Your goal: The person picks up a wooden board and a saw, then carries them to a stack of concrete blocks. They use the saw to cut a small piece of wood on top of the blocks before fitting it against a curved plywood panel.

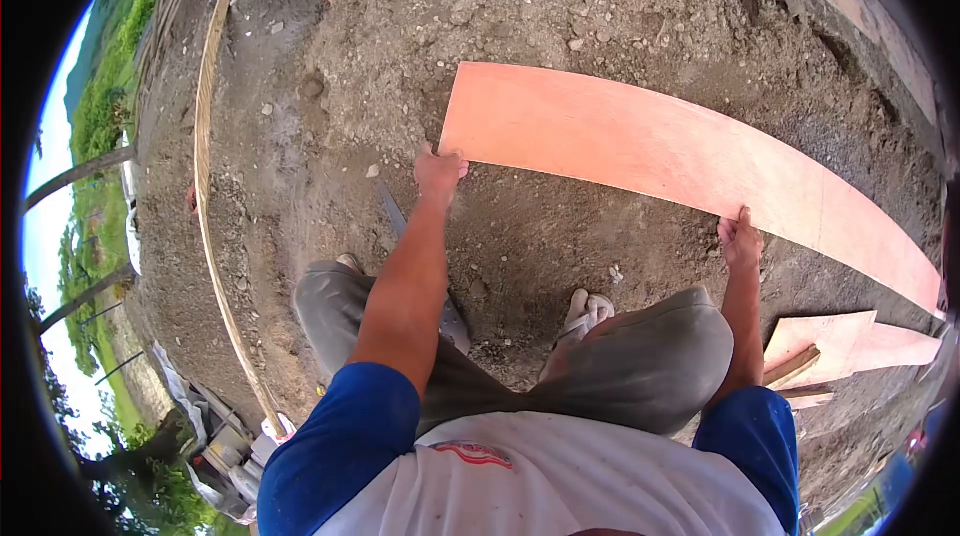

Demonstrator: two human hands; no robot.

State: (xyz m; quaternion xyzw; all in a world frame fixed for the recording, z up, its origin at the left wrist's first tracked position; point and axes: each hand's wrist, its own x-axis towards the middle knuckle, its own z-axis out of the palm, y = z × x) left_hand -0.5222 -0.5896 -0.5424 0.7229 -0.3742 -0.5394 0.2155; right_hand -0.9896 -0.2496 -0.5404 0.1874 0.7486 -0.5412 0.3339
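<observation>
A long, pinkish-orange board extends from the upper middle toward the right edge, looking curved in the wide view. My left hand grips its near left corner, fingers wrapped at the edge. Farther right, my right hand pinches the board's near edge, thumb on the upper face. Beneath my left forearm a saw lies on the dirt, its blade partly hidden by the arm and its handle close to my knee.
Shorter pink boards lie at the right with a small wood piece on them. A long wooden pole runs down the left side. Bare, stony soil surrounds my sandaled foot. Posts and greenery stand far left.
</observation>
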